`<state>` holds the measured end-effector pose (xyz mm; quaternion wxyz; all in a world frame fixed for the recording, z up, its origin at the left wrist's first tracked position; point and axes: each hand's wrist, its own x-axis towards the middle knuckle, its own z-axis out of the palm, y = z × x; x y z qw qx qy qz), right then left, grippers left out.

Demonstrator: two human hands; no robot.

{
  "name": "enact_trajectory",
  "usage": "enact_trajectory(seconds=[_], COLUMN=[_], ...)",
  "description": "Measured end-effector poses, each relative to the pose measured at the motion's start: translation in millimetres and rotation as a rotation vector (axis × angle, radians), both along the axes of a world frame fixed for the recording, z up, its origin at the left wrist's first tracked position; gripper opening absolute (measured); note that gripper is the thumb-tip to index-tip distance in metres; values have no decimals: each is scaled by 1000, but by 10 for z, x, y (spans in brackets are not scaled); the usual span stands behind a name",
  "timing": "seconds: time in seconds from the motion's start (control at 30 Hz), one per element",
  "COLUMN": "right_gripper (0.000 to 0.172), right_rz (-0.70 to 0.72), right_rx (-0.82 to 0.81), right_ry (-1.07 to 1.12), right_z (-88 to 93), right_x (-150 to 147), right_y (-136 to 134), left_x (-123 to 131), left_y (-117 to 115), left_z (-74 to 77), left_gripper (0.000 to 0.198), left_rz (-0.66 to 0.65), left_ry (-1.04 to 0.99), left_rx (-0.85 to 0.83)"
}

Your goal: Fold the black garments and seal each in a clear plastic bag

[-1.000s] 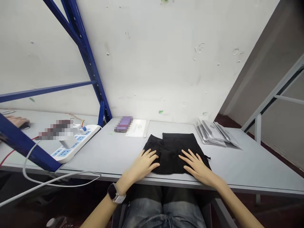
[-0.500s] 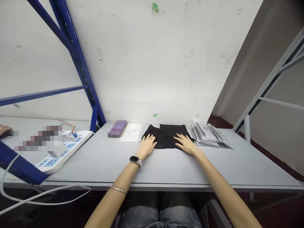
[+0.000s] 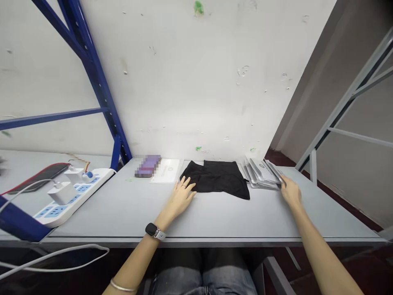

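A folded black cloth garment (image 3: 219,180) lies flat on the grey table, its lower right corner drooping toward me. My left hand (image 3: 181,196) is open, fingers spread, with the fingertips on the garment's left edge. At the right, my right hand (image 3: 290,190) is closed on the right edge of a flat white packaging bag (image 3: 273,170). This bag belongs to a loose pile of white bags (image 3: 258,174) with printed round marks. Part of the grip is hidden behind the fingers.
Left of the garment lie a white printed sheet (image 3: 166,170) and a blurred purple item (image 3: 148,166). A power strip (image 3: 76,198) with plugged-in chargers and a phone (image 3: 39,178) are farther left, by a blue metal frame (image 3: 101,86). A white wall (image 3: 196,82) stands behind.
My right hand has left the garment and moved right to the white bags. My left hand has drawn back slightly toward the left. The garment's right lower edge now hangs lower.
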<state>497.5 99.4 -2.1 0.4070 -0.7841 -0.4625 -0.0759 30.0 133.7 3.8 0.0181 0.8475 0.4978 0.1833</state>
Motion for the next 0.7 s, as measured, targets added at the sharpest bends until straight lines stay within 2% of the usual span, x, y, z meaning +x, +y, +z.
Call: enact_trajectory(seconds=[0.07, 0.2, 0.27, 0.33, 0.37, 0.43, 0.5, 0.57, 0.63, 0.7], right_gripper=[35, 46, 48, 44, 43, 40, 38, 41, 46, 50], right_rz=[-91, -316, -338, -250, -166, 235, 668, 1021, 1223, 1280], right_rx=[54, 237, 316, 367, 395, 479, 388, 289, 222, 212], right_ry=[46, 108, 105, 92, 83, 66, 41, -27, -70, -117], right_z=[63, 252, 324, 355, 354, 320, 246, 141, 28, -69], right_x=[31, -53, -253, -591, -803, -1269, -1715, -2070, -2303, -2424], right_y=[-15, -77, -130, -210, -262, -381, -501, -597, -661, -700], left_x=[-34, -96, -92, -48, -14, 64, 133, 173, 173, 137], left_y=[-75, -221, -303, -403, -462, -596, -739, -866, -960, -1013], left_z=[-31, -91, -64, 12, 61, 157, 214, 207, 145, 61], left_gripper=[38, 41, 48, 57, 61, 63, 61, 54, 44, 35], left_rz=[-12, -32, -40, -38, -35, -41, -77, -143, -224, -271], left_ry=[-3, 3, 0, -23, -39, -67, -76, -63, -39, -10], left_rx=[25, 74, 125, 222, 281, 406, 516, 596, 644, 656])
